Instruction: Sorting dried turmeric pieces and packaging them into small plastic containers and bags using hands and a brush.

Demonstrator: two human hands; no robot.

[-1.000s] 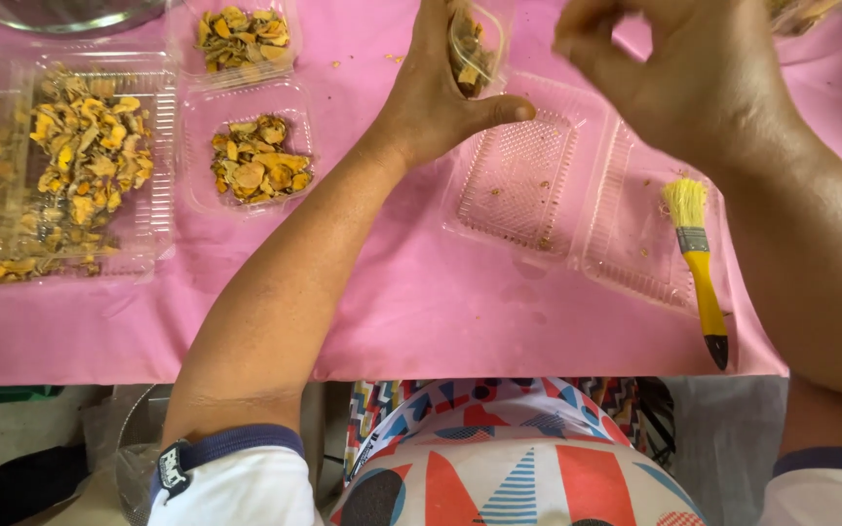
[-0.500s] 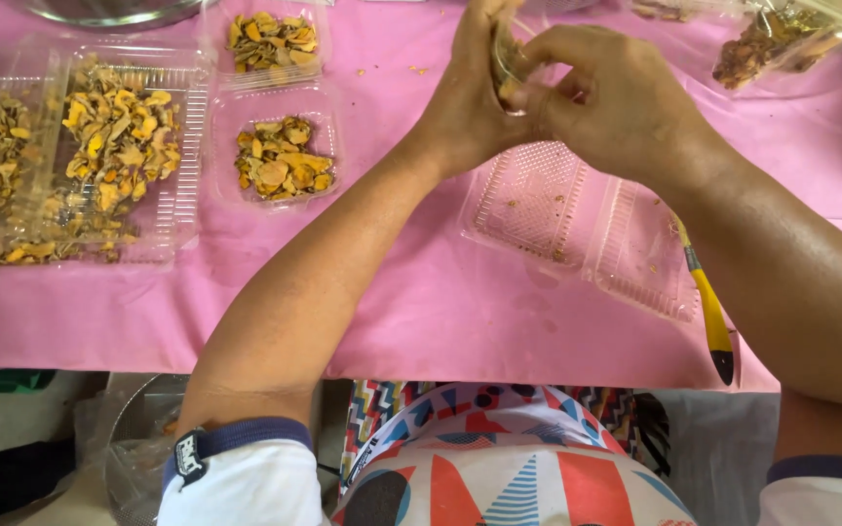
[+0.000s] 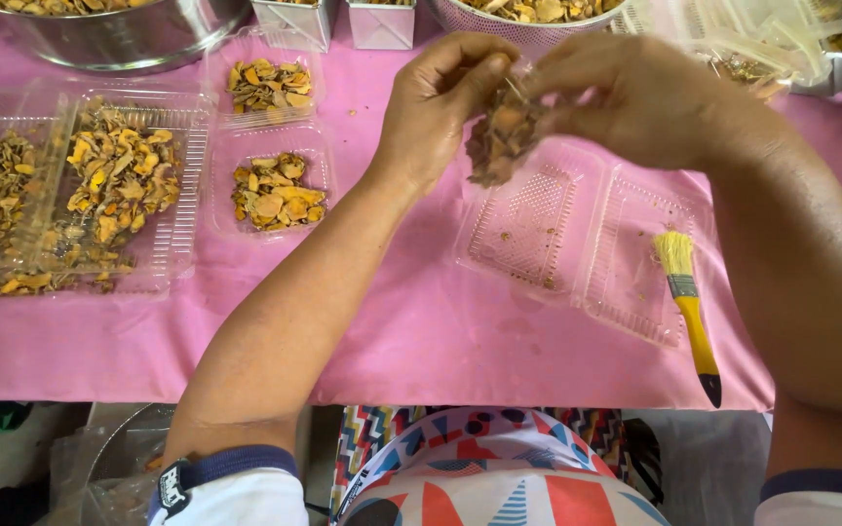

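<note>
Now both hands' fingers (image 3: 484,83) pinching a brown dried clump (image 3: 499,141), lifted clear above the open clamshell tray (image 3: 577,244)

This looks like a small food-packing workplace, a stall or home business. A tabletop under a pink cloth (image 3: 421,331) carries clear hinged plastic punnets (image 3: 577,244), some filled with dried orange-yellow root slices (image 3: 275,190). Large steel bowls (image 3: 119,34) and square metal tins (image 3: 294,19) of the same slices stand along the far edge, and a yellow-handled brush (image 3: 689,312) lies at hand.
</note>
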